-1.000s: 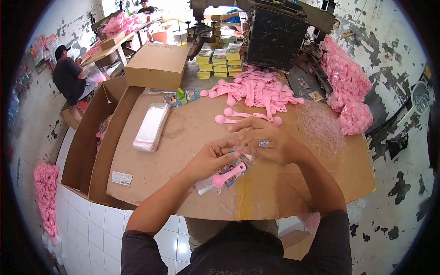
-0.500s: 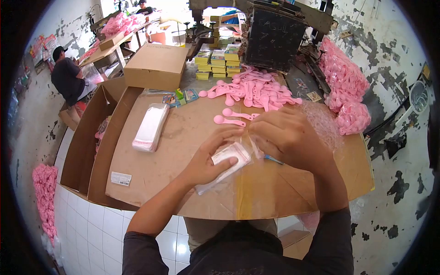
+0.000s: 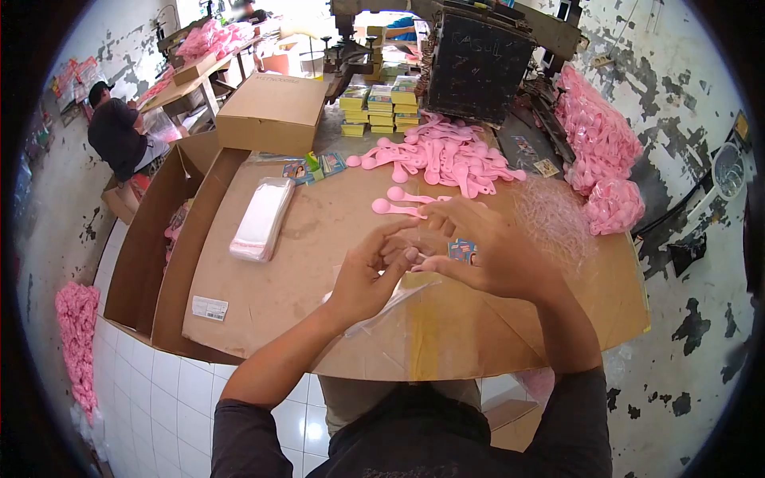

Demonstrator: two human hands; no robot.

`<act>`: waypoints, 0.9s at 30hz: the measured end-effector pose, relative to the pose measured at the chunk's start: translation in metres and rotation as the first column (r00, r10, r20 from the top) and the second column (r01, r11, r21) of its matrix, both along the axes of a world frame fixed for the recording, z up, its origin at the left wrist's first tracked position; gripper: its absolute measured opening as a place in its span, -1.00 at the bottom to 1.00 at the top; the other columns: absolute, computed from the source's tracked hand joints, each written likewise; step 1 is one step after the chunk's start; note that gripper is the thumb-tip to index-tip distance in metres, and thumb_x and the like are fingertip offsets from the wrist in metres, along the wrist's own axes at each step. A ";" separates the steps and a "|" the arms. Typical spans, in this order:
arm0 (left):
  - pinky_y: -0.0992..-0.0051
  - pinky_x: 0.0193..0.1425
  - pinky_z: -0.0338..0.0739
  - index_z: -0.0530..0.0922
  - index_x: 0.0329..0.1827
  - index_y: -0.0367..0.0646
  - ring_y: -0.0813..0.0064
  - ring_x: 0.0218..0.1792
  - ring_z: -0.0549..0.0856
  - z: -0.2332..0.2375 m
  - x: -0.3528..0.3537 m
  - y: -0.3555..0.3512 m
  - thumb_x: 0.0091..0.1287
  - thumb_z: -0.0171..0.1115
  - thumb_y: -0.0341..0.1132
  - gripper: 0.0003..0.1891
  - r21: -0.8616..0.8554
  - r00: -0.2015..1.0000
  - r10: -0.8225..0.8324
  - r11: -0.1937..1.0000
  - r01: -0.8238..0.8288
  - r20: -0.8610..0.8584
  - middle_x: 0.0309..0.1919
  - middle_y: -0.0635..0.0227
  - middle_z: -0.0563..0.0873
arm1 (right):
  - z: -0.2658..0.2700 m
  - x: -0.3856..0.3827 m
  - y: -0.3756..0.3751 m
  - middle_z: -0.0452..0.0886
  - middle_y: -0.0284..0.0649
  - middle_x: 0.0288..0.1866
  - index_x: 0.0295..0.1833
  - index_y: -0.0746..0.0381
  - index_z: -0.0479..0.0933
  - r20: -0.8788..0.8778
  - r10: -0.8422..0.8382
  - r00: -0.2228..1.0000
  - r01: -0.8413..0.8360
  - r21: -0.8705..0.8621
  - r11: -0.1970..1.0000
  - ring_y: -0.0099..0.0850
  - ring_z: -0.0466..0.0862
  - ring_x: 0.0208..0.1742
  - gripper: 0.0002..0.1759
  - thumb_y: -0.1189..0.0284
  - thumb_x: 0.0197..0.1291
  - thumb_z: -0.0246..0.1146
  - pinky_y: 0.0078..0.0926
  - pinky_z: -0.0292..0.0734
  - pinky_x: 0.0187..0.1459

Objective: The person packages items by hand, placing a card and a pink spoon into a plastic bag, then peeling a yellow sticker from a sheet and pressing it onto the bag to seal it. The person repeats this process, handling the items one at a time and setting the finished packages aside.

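Thumb and fingers of my left hand (image 3: 370, 275) pinch a clear plastic bag (image 3: 422, 240) above the cardboard-topped table. At the other side of the same bag is my right hand (image 3: 498, 251), its thumb near my left thumb and its fingers curved over the top; blur hides part of its grip. Below my left hand lies a stack of clear bags (image 3: 386, 307), partly covered. A small printed card (image 3: 463, 252) shows beside the right fingers. Just beyond the hands lie loose pink measuring spoons (image 3: 396, 207).
A heap of pink spoons (image 3: 450, 155) lies farther back, before stacked cards (image 3: 380, 102). Another bag stack (image 3: 263, 219) sits left, near an open carton (image 3: 155, 247). Tangled clear plastic strips (image 3: 554, 219) are at right. A person (image 3: 119, 131) sits at far left.
My left hand has come off the bag stack and now pinches a clear bag. My right hand has opened out of its fist beside it, and the printed card has come into view.
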State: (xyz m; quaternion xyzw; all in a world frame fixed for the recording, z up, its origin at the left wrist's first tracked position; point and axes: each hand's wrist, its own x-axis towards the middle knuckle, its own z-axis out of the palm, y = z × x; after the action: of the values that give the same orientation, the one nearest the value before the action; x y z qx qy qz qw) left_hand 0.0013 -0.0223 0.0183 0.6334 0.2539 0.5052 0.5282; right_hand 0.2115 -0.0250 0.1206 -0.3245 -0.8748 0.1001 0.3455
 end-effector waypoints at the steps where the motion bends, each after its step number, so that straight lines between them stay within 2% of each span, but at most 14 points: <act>1: 0.42 0.25 0.65 0.29 0.56 -0.25 0.45 0.18 0.73 -0.004 0.002 0.001 0.56 0.21 -0.46 -0.46 -0.008 0.998 0.000 1.000 0.001 0.055 0.19 0.13 0.71 | -0.003 0.001 0.000 0.71 -0.11 -0.05 0.20 0.30 0.62 -0.013 -0.016 1.000 0.015 -0.044 0.999 -0.25 0.72 -0.12 -0.60 0.48 0.26 0.43 -0.31 0.62 -0.07; 3: 0.40 0.27 0.66 0.22 0.58 -0.23 0.43 0.22 0.71 -0.004 0.003 0.002 0.56 0.21 -0.47 -0.42 -0.021 0.990 -0.020 1.000 0.023 0.142 0.23 0.11 0.68 | -0.011 0.007 0.003 0.72 -0.12 -0.03 0.25 0.24 0.61 -0.009 -0.057 0.998 0.056 -0.125 0.991 -0.30 0.72 -0.10 -0.59 0.48 0.29 0.40 -0.37 0.60 -0.07; 5: 0.37 0.29 0.65 0.16 0.61 -0.21 0.42 0.25 0.70 0.000 0.002 0.000 0.55 0.22 -0.47 -0.37 -0.029 0.977 -0.049 0.998 0.056 0.206 0.29 0.10 0.65 | -0.011 0.007 0.007 0.72 -0.13 -0.10 0.20 0.26 0.63 -0.153 -0.027 0.988 -0.011 -0.242 0.970 -0.35 0.70 -0.19 -0.62 0.51 0.27 0.41 -0.41 0.59 -0.14; 6: 0.37 0.30 0.65 0.18 0.60 -0.21 0.41 0.26 0.69 0.002 0.001 -0.001 0.54 0.23 -0.47 -0.37 0.011 0.986 -0.065 0.998 0.065 0.156 0.31 0.09 0.63 | -0.011 0.007 0.008 0.72 -0.13 -0.14 0.18 0.27 0.63 -0.225 -0.017 0.974 -0.052 -0.296 0.954 -0.38 0.69 -0.24 -0.63 0.53 0.26 0.41 -0.43 0.59 -0.18; 8: 0.37 0.31 0.64 0.21 0.60 -0.21 0.41 0.28 0.69 0.006 -0.001 -0.002 0.53 0.24 -0.48 -0.38 0.092 0.994 -0.099 0.991 0.094 0.048 0.36 0.08 0.59 | -0.007 0.005 0.006 0.70 -0.16 -0.21 0.13 0.29 0.65 -0.152 0.006 0.988 -0.033 -0.177 0.984 -0.43 0.66 -0.32 -0.67 0.54 0.25 0.42 -0.46 0.56 -0.25; 9: 0.38 0.31 0.64 0.24 0.59 -0.21 0.42 0.28 0.69 0.010 0.000 -0.003 0.53 0.25 -0.49 -0.39 0.109 0.998 -0.068 0.992 0.068 -0.001 0.34 0.09 0.61 | -0.005 0.005 0.005 0.69 -0.17 -0.24 0.10 0.30 0.66 -0.113 0.013 0.994 -0.026 -0.114 0.993 -0.46 0.65 -0.36 -0.70 0.54 0.25 0.42 -0.48 0.55 -0.29; 11: 0.39 0.31 0.64 0.28 0.58 -0.20 0.43 0.27 0.70 0.014 0.002 -0.007 0.52 0.25 -0.51 -0.40 0.148 0.996 0.001 0.989 0.012 -0.091 0.31 0.11 0.64 | -0.007 0.006 0.006 0.68 -0.19 -0.27 0.08 0.30 0.66 -0.125 0.015 0.992 -0.029 -0.114 0.993 -0.49 0.62 -0.39 -0.71 0.54 0.25 0.42 -0.50 0.53 -0.32; 15: 0.46 0.24 0.64 0.35 0.56 -0.23 0.46 0.17 0.75 0.005 0.004 -0.001 0.53 0.24 -0.52 -0.45 0.007 0.999 -0.048 0.999 0.048 0.002 0.12 0.17 0.77 | -0.015 0.007 0.008 0.64 -0.23 -0.33 0.05 0.31 0.66 -0.175 0.007 0.985 -0.027 -0.114 0.993 -0.50 0.60 -0.42 -0.73 0.53 0.25 0.42 -0.52 0.51 -0.35; 18: 0.51 0.15 0.64 0.40 0.52 -0.27 0.53 0.04 0.78 0.008 0.004 -0.003 0.54 0.23 -0.49 -0.50 -0.084 1.000 -0.020 0.996 0.018 -0.017 -0.04 0.23 0.83 | -0.010 0.004 0.002 0.64 -0.22 -0.25 0.02 0.28 0.67 -0.153 -0.102 0.983 0.070 -0.200 0.977 -0.41 0.66 -0.30 -0.75 0.54 0.22 0.43 -0.46 0.54 -0.30; 19: 0.53 0.13 0.64 0.41 0.51 -0.28 0.56 0.01 0.78 0.009 0.002 -0.003 0.55 0.23 -0.49 -0.51 -0.099 0.999 -0.026 0.995 0.022 -0.036 -0.08 0.24 0.84 | -0.013 0.003 0.005 0.63 -0.22 -0.22 -0.01 0.25 0.67 -0.137 -0.088 0.987 0.086 -0.019 0.996 -0.37 0.67 -0.23 -0.75 0.54 0.19 0.44 -0.43 0.55 -0.24; 21: 0.54 0.06 0.64 0.44 0.48 -0.31 0.61 -0.07 0.78 0.010 0.002 -0.004 0.55 0.23 -0.47 -0.54 -0.101 0.998 -0.010 0.995 0.005 -0.057 -0.13 0.26 0.85 | -0.022 0.001 0.012 0.63 -0.22 -0.15 -0.05 0.21 0.67 -0.095 -0.071 0.993 0.100 0.340 0.935 -0.29 0.68 -0.08 -0.75 0.53 0.14 0.46 -0.37 0.57 -0.13; 23: 0.55 -0.03 0.65 0.46 0.46 -0.33 0.65 -0.15 0.77 0.009 0.004 -0.007 0.55 0.24 -0.45 -0.55 -0.076 0.997 0.035 0.996 -0.040 -0.061 -0.18 0.27 0.85 | -0.020 -0.003 0.008 0.62 -0.22 -0.08 -0.08 0.20 0.66 0.026 -0.066 0.997 0.050 0.393 0.918 -0.23 0.65 0.04 -0.74 0.49 0.08 0.46 -0.29 0.54 0.01; 24: 0.54 -0.07 0.66 0.46 0.46 -0.34 0.63 -0.18 0.78 0.005 0.003 -0.007 0.54 0.25 -0.45 -0.54 -0.015 0.992 0.057 0.998 -0.060 -0.116 -0.20 0.25 0.85 | -0.021 -0.006 0.006 0.61 -0.22 -0.04 -0.10 0.20 0.66 0.086 -0.067 0.994 0.025 0.415 0.910 -0.20 0.64 0.11 -0.74 0.47 0.05 0.46 -0.25 0.53 0.08; 27: 0.49 -0.17 0.69 0.45 0.45 -0.36 0.58 -0.28 0.80 -0.001 0.002 -0.006 0.50 0.27 -0.45 -0.52 0.153 0.958 0.127 0.984 -0.090 -0.258 -0.27 0.21 0.84 | -0.026 -0.012 0.007 0.61 -0.21 -0.05 -0.12 0.24 0.64 0.189 -0.136 0.972 0.011 0.546 0.838 -0.22 0.63 0.14 -0.74 0.41 0.06 0.40 -0.21 0.47 0.16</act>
State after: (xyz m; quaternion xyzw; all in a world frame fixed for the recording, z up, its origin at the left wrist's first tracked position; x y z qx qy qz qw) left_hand 0.0034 -0.0281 0.0171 0.7162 0.3210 0.4603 0.4149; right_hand 0.1995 -0.0177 0.0947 -0.2566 -0.8870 -0.2007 0.3274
